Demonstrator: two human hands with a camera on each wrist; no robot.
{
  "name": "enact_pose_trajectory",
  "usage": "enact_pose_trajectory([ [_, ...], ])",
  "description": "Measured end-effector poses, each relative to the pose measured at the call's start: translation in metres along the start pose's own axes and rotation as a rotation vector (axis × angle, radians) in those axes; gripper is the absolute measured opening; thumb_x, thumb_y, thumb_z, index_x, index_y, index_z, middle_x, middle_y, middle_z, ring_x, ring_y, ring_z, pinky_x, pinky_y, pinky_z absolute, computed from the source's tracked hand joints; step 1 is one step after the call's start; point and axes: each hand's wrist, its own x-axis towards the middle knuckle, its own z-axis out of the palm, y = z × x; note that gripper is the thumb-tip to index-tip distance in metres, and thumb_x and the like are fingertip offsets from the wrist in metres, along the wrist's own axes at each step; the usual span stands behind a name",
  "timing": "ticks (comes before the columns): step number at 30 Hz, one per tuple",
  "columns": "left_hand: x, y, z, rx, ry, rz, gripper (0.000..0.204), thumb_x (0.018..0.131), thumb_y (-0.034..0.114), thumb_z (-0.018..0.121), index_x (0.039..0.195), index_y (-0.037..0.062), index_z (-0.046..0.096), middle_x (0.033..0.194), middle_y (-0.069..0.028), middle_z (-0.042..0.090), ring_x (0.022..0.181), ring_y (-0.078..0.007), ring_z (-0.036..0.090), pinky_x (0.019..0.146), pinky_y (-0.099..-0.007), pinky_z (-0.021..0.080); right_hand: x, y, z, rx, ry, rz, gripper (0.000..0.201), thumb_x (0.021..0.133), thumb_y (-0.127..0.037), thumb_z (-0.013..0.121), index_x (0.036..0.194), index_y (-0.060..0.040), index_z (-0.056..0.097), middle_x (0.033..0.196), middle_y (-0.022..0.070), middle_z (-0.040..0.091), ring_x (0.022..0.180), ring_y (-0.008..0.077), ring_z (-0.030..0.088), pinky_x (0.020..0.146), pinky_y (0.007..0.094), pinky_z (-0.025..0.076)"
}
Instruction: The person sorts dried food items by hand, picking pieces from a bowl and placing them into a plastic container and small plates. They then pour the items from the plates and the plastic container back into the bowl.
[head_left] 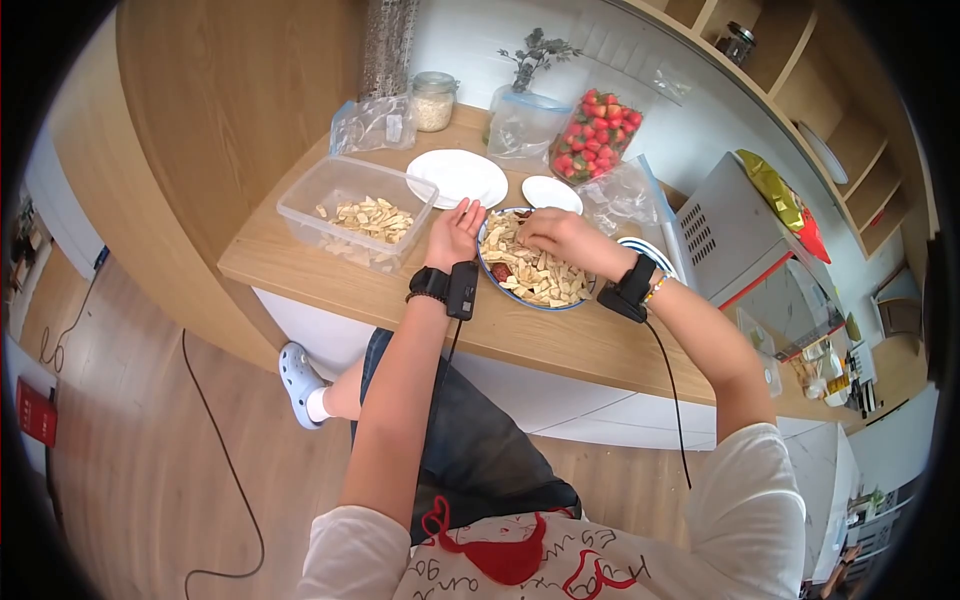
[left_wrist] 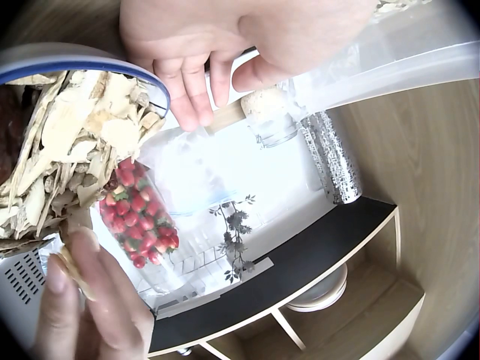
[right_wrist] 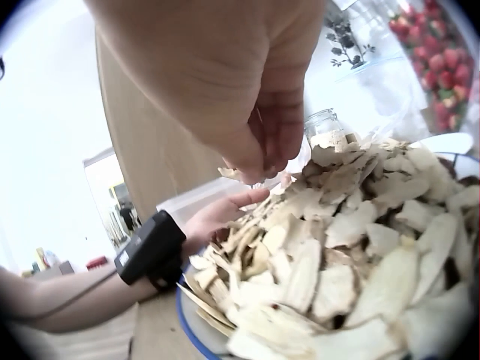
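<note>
A blue-rimmed dish (head_left: 502,291) on the counter is heaped with pale dried slices (head_left: 545,283), some with brownish edges. Over the heap my right hand (head_left: 570,243) pinches one thin slice (left_wrist: 73,274) between thumb and fingers. My left hand (head_left: 455,237) is beside the dish's left rim, palm turned up and fingers loosely extended, with nothing in it. A dark red wrinkled piece (head_left: 500,272) lies among the slices. To the left of my left hand, a clear plastic box (head_left: 300,215) contains more pale slices (head_left: 372,219).
Behind the dish are a large white plate (head_left: 458,178), a small white plate (head_left: 552,193), a jar (head_left: 433,103) and a clear container of strawberries (head_left: 597,138). Plastic bags (head_left: 630,198) lie nearby. At the right stands a grey appliance (head_left: 715,225). Cables hang from both wrists.
</note>
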Motion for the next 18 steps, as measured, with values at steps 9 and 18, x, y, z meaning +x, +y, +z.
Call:
enact_pose_trajectory([
  [9, 0.005, -0.004, -0.002, 0.009, 0.011, 0.013, 0.030, 0.092, 0.014, 0.043, 0.117, -0.0014, 0.043, 0.119, -0.0145, 0.047, 0.112, -0.0259, 0.049, 0.101, -0.0344, 0.040, 0.051, -0.007, -0.013, 1.326, -0.027, 0.521, 0.017, 0.090, -0.012, 0.058, 0.102, 0.0003, 0.060, 0.101, 0.0057, 0.062, 0.088, 0.0090, 0.057, 0.078, 0.0212, 0.048],
  [18, 0.003, -0.009, -0.001, -0.019, -0.001, 0.024, 0.030, 0.091, 0.014, 0.043, 0.118, -0.0004, 0.044, 0.119, -0.0152, 0.049, 0.108, -0.0256, 0.050, 0.102, -0.0364, 0.038, 0.144, -0.031, -0.001, 1.270, -0.022, 0.398, 0.018, 0.085, -0.008, 0.063, 0.098, 0.0040, 0.061, 0.092, 0.0067, 0.062, 0.084, 0.0095, 0.058, 0.076, 0.0191, 0.049],
])
